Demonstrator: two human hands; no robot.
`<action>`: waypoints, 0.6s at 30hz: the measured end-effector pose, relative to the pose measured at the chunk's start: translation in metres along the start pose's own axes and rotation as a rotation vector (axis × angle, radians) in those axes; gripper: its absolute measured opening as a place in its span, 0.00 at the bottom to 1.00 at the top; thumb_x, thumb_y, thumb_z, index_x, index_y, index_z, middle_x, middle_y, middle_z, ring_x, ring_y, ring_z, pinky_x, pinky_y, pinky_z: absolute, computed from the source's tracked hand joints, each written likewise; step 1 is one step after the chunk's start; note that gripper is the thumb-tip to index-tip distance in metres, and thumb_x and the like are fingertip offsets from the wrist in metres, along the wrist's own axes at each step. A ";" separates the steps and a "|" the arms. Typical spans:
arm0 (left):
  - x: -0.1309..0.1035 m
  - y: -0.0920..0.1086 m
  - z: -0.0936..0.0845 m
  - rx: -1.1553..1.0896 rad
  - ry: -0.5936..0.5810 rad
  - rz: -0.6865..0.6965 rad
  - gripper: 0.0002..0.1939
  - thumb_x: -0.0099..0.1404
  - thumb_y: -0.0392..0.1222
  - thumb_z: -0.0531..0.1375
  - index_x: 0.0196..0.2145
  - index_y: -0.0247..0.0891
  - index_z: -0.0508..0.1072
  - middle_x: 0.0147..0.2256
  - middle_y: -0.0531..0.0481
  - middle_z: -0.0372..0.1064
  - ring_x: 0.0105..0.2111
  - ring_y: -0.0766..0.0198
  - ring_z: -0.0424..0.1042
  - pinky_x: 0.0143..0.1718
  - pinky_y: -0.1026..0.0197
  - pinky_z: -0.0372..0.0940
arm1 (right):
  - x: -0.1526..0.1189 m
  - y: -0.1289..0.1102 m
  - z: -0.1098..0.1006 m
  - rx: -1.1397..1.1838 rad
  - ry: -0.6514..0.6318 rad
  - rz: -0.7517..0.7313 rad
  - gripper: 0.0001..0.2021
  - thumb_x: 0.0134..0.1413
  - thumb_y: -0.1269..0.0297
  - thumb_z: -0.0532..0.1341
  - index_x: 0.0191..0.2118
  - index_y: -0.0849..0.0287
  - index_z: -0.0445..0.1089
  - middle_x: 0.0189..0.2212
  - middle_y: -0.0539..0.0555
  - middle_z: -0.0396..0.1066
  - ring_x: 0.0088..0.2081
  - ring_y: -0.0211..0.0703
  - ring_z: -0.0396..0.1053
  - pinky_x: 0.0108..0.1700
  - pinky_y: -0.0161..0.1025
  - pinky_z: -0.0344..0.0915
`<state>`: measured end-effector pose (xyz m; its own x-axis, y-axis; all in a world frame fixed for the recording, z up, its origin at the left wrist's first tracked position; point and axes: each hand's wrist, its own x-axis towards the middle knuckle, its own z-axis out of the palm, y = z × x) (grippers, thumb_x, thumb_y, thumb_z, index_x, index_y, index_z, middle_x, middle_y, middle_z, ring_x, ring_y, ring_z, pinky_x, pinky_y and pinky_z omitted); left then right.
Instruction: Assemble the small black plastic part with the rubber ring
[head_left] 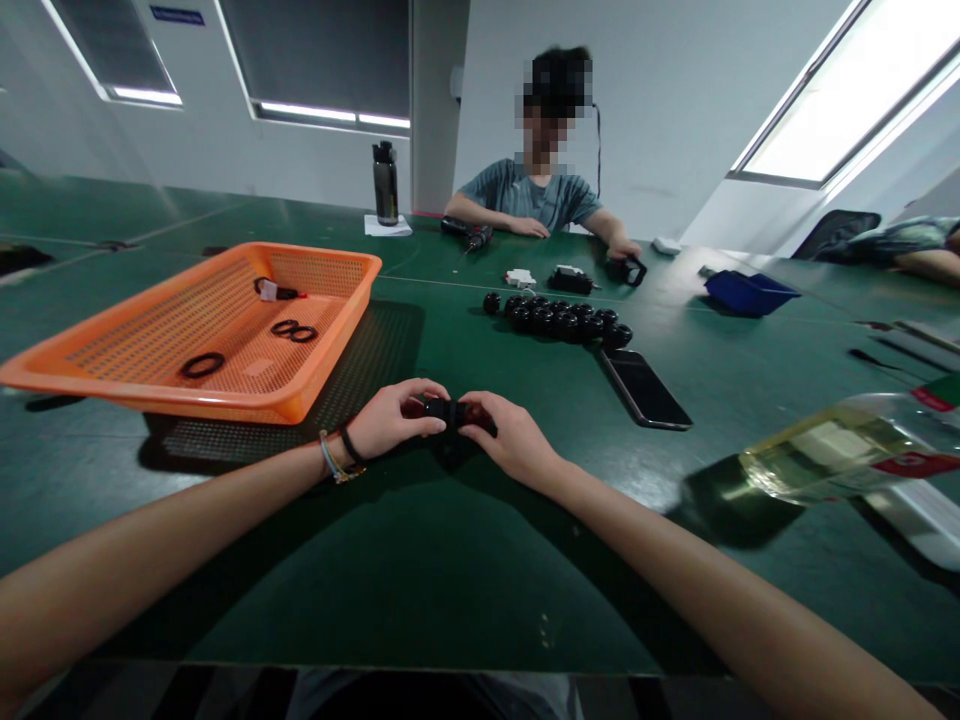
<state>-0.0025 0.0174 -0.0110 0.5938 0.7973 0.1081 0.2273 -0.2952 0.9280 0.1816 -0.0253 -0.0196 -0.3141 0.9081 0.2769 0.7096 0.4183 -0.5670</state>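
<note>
Between my two hands, just above the green table [442,590], is a small black part [448,412]. My left hand [390,418] pinches its left end with thumb and fingers. At the other end, the fingers of my right hand [511,432] are closed on it. Its finer details are too dark and small to make out. To the left stands an orange basket [330,350] holding several black rings [202,365] and a black piece with a white tag [276,291]. Several round black parts [562,320] lie grouped beyond my right hand.
A phone [646,388] lies right of my hands, near a large bottle of yellow liquid [847,445]. Across the table a person [529,195] holds a black object, with a power drill [469,233] nearby. A blue tray [750,292] and dark bottle [385,185] stand farther back.
</note>
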 end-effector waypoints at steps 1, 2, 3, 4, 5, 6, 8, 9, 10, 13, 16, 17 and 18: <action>0.000 0.000 0.000 0.000 0.002 0.002 0.17 0.47 0.41 0.61 0.35 0.34 0.67 0.31 0.52 0.66 0.29 0.67 0.66 0.32 0.64 0.62 | 0.000 0.000 0.000 -0.002 -0.002 0.003 0.12 0.49 0.71 0.58 0.41 0.61 0.64 0.33 0.53 0.68 0.34 0.38 0.65 0.38 0.38 0.62; 0.000 0.000 0.000 0.001 0.003 0.005 0.16 0.47 0.41 0.61 0.35 0.34 0.67 0.31 0.52 0.66 0.29 0.67 0.66 0.32 0.64 0.62 | 0.000 -0.001 0.000 -0.002 -0.005 0.006 0.11 0.49 0.71 0.58 0.41 0.61 0.64 0.33 0.53 0.68 0.34 0.38 0.65 0.38 0.38 0.62; 0.000 -0.001 0.000 0.004 0.003 0.008 0.16 0.47 0.41 0.61 0.35 0.34 0.67 0.31 0.52 0.66 0.29 0.67 0.66 0.32 0.64 0.62 | 0.000 -0.001 0.000 -0.002 -0.007 0.008 0.11 0.49 0.71 0.58 0.41 0.61 0.64 0.33 0.53 0.69 0.34 0.38 0.65 0.38 0.37 0.62; 0.000 -0.001 0.000 0.007 0.004 0.011 0.16 0.47 0.41 0.61 0.35 0.34 0.67 0.31 0.52 0.66 0.29 0.67 0.66 0.32 0.64 0.62 | 0.000 -0.001 0.000 -0.004 -0.009 0.009 0.11 0.49 0.71 0.58 0.41 0.61 0.64 0.33 0.53 0.69 0.34 0.38 0.65 0.38 0.37 0.62; 0.000 -0.001 0.000 0.009 0.006 0.014 0.16 0.47 0.41 0.61 0.35 0.34 0.67 0.31 0.52 0.66 0.29 0.67 0.66 0.32 0.64 0.62 | 0.000 -0.001 0.000 -0.008 -0.011 0.011 0.11 0.49 0.71 0.58 0.41 0.61 0.64 0.33 0.53 0.69 0.34 0.38 0.65 0.38 0.37 0.62; 0.000 -0.002 0.000 0.011 0.007 0.016 0.16 0.47 0.41 0.61 0.35 0.34 0.67 0.31 0.52 0.66 0.29 0.67 0.66 0.32 0.64 0.62 | 0.000 -0.001 0.000 -0.013 -0.013 0.012 0.11 0.49 0.70 0.58 0.41 0.61 0.64 0.33 0.53 0.69 0.34 0.38 0.65 0.39 0.38 0.62; 0.000 -0.003 0.000 0.012 0.012 0.019 0.16 0.47 0.41 0.61 0.35 0.34 0.67 0.32 0.52 0.66 0.30 0.66 0.66 0.33 0.64 0.63 | 0.001 0.000 0.000 -0.024 -0.014 0.015 0.12 0.49 0.70 0.58 0.42 0.61 0.64 0.33 0.53 0.69 0.34 0.39 0.65 0.39 0.38 0.62; 0.000 -0.003 0.000 0.013 0.013 0.020 0.16 0.47 0.41 0.61 0.35 0.34 0.68 0.32 0.52 0.66 0.30 0.66 0.66 0.33 0.64 0.63 | 0.001 0.000 0.000 -0.028 -0.014 0.016 0.12 0.49 0.70 0.58 0.42 0.61 0.64 0.33 0.54 0.69 0.34 0.39 0.65 0.39 0.38 0.62; 0.000 -0.003 0.000 0.013 0.013 0.020 0.16 0.47 0.41 0.61 0.35 0.34 0.68 0.32 0.52 0.66 0.30 0.66 0.66 0.33 0.64 0.63 | 0.001 0.000 0.000 -0.030 -0.015 0.016 0.12 0.49 0.70 0.58 0.42 0.61 0.64 0.34 0.54 0.69 0.35 0.39 0.65 0.39 0.38 0.62; 0.000 -0.002 0.000 0.015 0.011 0.019 0.16 0.47 0.42 0.61 0.35 0.34 0.67 0.32 0.52 0.66 0.30 0.67 0.66 0.32 0.64 0.63 | 0.001 -0.001 -0.001 -0.034 -0.023 0.017 0.11 0.50 0.70 0.57 0.42 0.62 0.64 0.34 0.54 0.69 0.35 0.39 0.65 0.39 0.38 0.62; 0.000 -0.001 0.000 0.017 0.008 0.009 0.16 0.47 0.42 0.61 0.35 0.35 0.67 0.32 0.52 0.66 0.29 0.67 0.66 0.31 0.65 0.63 | 0.001 -0.001 -0.001 -0.047 -0.029 0.016 0.10 0.51 0.69 0.57 0.42 0.62 0.65 0.34 0.54 0.69 0.34 0.39 0.65 0.38 0.38 0.62; -0.001 0.000 0.000 0.017 0.007 0.006 0.16 0.47 0.42 0.61 0.35 0.35 0.67 0.32 0.52 0.66 0.29 0.67 0.66 0.31 0.65 0.63 | 0.001 -0.001 -0.001 -0.050 -0.029 0.015 0.10 0.51 0.69 0.57 0.42 0.61 0.65 0.34 0.54 0.69 0.34 0.39 0.65 0.38 0.38 0.62; -0.001 0.000 0.000 0.017 0.004 0.005 0.16 0.47 0.42 0.61 0.35 0.35 0.67 0.32 0.52 0.66 0.29 0.67 0.66 0.31 0.64 0.63 | 0.001 -0.001 -0.001 -0.053 -0.029 0.013 0.10 0.51 0.69 0.57 0.41 0.61 0.65 0.34 0.54 0.69 0.34 0.39 0.65 0.38 0.38 0.62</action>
<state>-0.0031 0.0169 -0.0112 0.5917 0.7980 0.1145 0.2370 -0.3080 0.9214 0.1813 -0.0247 -0.0181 -0.3221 0.9141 0.2463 0.7459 0.4053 -0.5286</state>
